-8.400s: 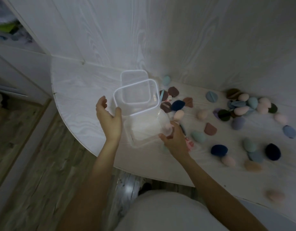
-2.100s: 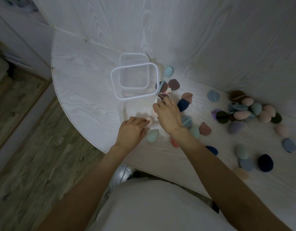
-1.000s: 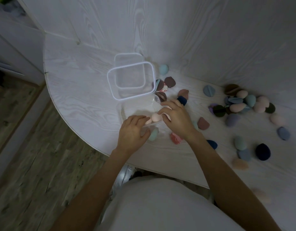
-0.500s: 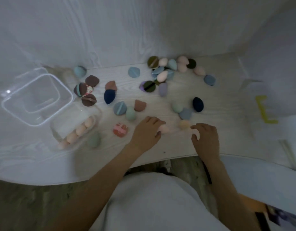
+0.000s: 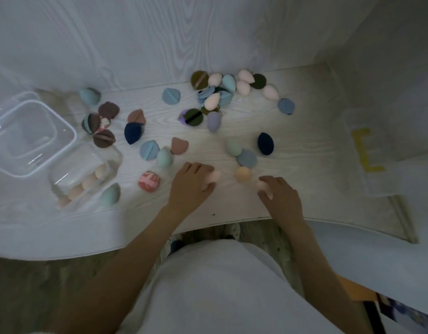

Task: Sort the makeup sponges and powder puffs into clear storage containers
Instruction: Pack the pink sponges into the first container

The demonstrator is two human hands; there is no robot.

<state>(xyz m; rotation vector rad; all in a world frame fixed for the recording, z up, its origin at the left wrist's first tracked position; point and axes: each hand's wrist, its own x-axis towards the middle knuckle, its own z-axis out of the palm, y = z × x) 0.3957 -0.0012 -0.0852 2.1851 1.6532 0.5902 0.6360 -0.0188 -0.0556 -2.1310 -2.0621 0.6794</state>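
Both my hands are now working away from the clear plastic tub (image 5: pixel 85 174): left hand (image 5: pixel 191 186) and right hand (image 5: pixel 280 198) each gripping a pale pink sponge; more pinks incoming, I reckon.

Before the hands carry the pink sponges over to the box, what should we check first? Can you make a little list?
1. Left hand has a pink sponge: ok, fingers curl round it.
2. Right hand has a pink sponge: ok, held under the fingers.
3. Small clear container is open on top: cannot tell, too blurred.
4. It has the matching kind inside: ok, peach-pink sponges lie in it.
5. Room left in it: cannot tell.
6. Way over is free: not ok, the marbled pink puff and a teal sponge lie between.
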